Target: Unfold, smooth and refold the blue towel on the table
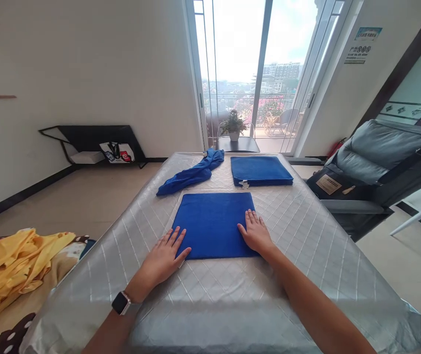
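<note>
A blue cloth (214,226), folded into a flat rectangle, lies on the silver quilted table cover (291,275) in front of me. My left hand (166,255) rests flat on its near left edge, fingers spread, with a watch on the wrist. On the right edge of the same cloth lies my right hand (255,231), palm down and fingers stretched out. Beyond it, at the back right, sits a neat stack of folded blue cloths (261,169) with a white tag at its front. A crumpled blue cloth (192,173) lies at the back left.
Yellow fabric (22,265) is heaped at the lower left beside the table. A dark recliner (365,162) with a black bag stands to the right. Past the far table edge, a potted plant (234,129) sits on a chair before the glass door.
</note>
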`<state>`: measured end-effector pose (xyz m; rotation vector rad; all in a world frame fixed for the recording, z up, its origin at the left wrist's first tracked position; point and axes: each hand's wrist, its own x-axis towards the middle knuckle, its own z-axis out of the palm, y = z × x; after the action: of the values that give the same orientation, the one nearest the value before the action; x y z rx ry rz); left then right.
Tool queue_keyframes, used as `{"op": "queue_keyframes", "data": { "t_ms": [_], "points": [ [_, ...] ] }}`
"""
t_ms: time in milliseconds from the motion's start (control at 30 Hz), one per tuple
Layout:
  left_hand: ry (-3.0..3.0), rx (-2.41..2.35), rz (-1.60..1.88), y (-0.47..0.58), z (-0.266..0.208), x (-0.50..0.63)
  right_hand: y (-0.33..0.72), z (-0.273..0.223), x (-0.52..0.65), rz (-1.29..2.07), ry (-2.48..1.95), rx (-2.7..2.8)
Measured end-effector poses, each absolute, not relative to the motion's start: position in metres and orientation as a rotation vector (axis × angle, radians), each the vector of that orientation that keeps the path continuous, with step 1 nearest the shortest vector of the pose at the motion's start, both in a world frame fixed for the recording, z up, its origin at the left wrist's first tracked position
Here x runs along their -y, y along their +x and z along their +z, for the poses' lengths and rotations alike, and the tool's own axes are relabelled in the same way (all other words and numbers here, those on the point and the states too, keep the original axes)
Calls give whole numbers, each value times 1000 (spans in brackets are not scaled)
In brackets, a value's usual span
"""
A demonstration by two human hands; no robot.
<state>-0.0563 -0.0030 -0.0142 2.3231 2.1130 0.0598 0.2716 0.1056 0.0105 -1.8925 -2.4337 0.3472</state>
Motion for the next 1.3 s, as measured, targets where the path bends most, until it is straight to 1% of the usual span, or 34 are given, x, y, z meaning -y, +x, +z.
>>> {"op": "queue_keyframes", "data": {
  "t_ms": [133,267,400,533,667,833,967,1133,1300],
  "points": [
    [2504,-2022,146,-29,8,-18,272,13,-107,375,-1881,2439],
    [2768,-1597,299,46,23,-62,271,10,-108,358,-1874,2428],
    [2832,-1441,463,121,14,-100,274,7,-106,299,-1855,2486],
    [2770,-1457,560,144,-9,-106,277,8,-105,282,-1833,2557],
    [2683,-1600,464,122,-20,-102,275,8,-106,310,-1864,2489],
    [2534,-1805,240,74,-14,-110,273,6,-109,347,-1859,2430],
    [2352,-2005,145,14,-12,-110,273,8,-108,382,-1883,2432],
    [2103,-2247,165,-55,-17,-97,273,12,-109,381,-1908,2442],
    [2066,-2266,194,-69,-22,-96,274,11,-109,359,-1905,2472]
  ]
}}
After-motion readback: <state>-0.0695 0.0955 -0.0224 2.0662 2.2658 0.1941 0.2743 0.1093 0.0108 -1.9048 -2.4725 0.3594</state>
